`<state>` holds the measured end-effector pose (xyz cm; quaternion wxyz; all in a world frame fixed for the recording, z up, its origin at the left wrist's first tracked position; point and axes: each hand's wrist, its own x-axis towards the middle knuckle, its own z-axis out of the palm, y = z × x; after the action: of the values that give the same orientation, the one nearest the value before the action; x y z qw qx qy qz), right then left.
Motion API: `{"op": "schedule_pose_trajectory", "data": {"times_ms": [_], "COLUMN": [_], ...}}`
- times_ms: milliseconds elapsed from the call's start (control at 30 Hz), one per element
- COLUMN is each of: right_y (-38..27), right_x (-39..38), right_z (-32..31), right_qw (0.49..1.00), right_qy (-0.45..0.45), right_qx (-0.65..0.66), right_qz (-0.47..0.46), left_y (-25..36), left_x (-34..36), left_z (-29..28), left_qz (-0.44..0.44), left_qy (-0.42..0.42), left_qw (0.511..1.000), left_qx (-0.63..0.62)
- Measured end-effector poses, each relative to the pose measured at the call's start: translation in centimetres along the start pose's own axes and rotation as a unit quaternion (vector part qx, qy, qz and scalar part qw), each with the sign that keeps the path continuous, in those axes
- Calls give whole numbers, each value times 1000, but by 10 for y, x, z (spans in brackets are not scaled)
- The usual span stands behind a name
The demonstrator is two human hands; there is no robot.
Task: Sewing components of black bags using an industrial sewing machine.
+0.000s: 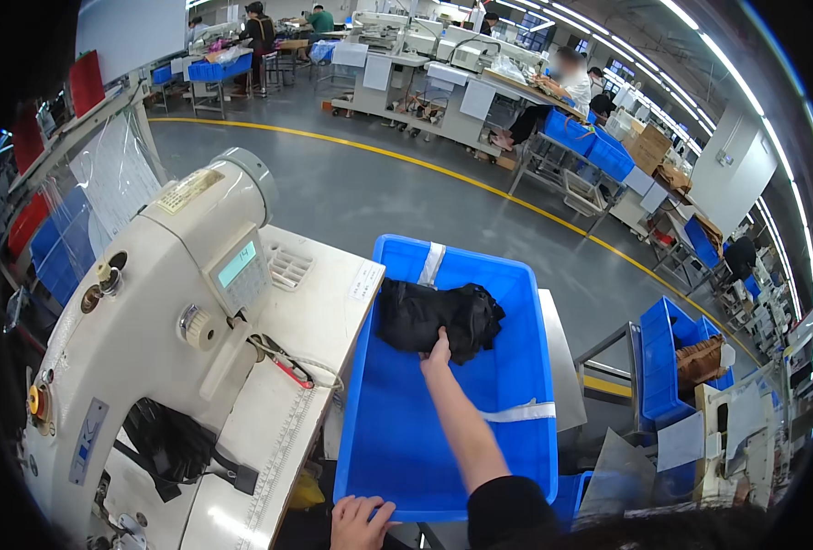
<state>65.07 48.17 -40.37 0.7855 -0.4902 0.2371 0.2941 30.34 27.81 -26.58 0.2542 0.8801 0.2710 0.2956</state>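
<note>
My right hand [435, 350] reaches into a blue bin [356, 394] and grips the near side of a black fabric bundle [416, 312] in its far half. My left hand [361, 518] curls its fingers over the bin's near left rim. Left of the bin stands a white industrial sewing machine [150, 275] on a worktable [324, 270], with a black strapped item [168, 440] under its arm. Red-handled scissors [289, 371] lie beside the machine.
A metal surface [559, 362] adjoins the bin's right side. Further right are more blue bins [654, 367] on a rack. Across the aisle, with its yellow floor line [351, 145], a seated person [567, 87] and others work at machine tables [379, 78].
</note>
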Motion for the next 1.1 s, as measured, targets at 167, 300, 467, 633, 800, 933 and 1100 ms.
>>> {"op": "schedule_pose_trajectory", "data": {"times_ms": [167,300,467,633,800,933,1100], "right_y": [-31,-29,-14,-34,4,12,4], "right_x": [-22,-40,-74,-65,13,5,2], "right_z": [-72,-107,-68,1,-7,-4,4], "right_qw": [490,441,414,335,243,174,188], "right_qy": [-179,-145,-166,-182,-226,-246,-227], "right_qx": [-750,-787,-666,-716,-758,-791,-796], "right_qz": [-405,-406,-598,-584,-562,-533,-529], "left_y": [-4,-2,-8,-2,2,3,2], "left_x": [-3,3,-2,-5,8,5,6], "left_z": [-5,-3,3,1,-6,-11,-8], "left_qz": [-1,5,3,6,20,5,13], "left_qy": [4,2,-39,-36,12,8,-41], "left_qw": [1000,1000,995,997,1000,1000,998], "left_qx": [-12,-15,87,64,3,20,49]}}
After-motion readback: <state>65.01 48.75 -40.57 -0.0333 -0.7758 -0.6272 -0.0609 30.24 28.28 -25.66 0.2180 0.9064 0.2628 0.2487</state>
